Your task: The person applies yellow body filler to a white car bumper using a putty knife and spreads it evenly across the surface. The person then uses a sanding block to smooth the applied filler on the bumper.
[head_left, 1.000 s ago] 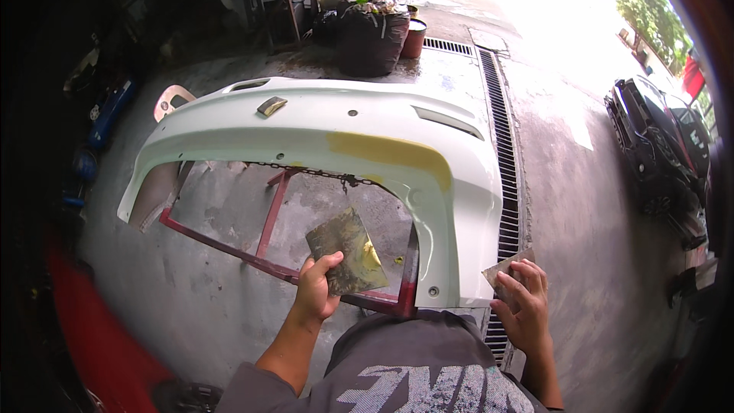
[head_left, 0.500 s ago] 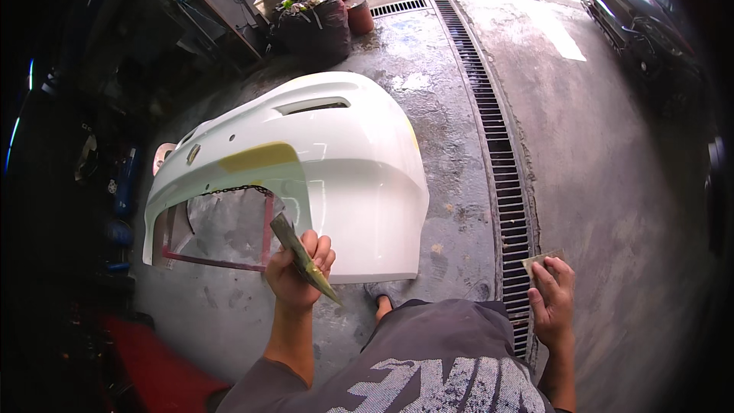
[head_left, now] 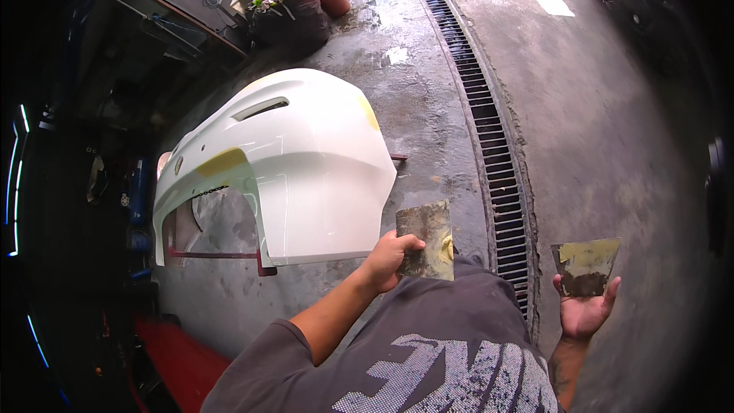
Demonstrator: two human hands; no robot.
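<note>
A smeared rectangular plate [head_left: 430,222] bearing a yellow lump [head_left: 447,246] is grasped by the left hand [head_left: 388,258], thumb over its face, other fingers hidden. A stained, tapering spreader [head_left: 589,266] rises from the right hand's [head_left: 584,317] grasping fingers. Beyond and left of the left fingers stands a white bumper [head_left: 329,183]; between both hands' fingers runs a drain grate [head_left: 501,176].

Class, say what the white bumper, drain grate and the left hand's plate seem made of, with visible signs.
White bumper: likely plastic, painted glossy; smooth curves carry reflections. Drain grate: probably metal, dull; dark parallel bars. Plate: metal or plastic, unclear; thin, matt, smeared yellow.
</note>
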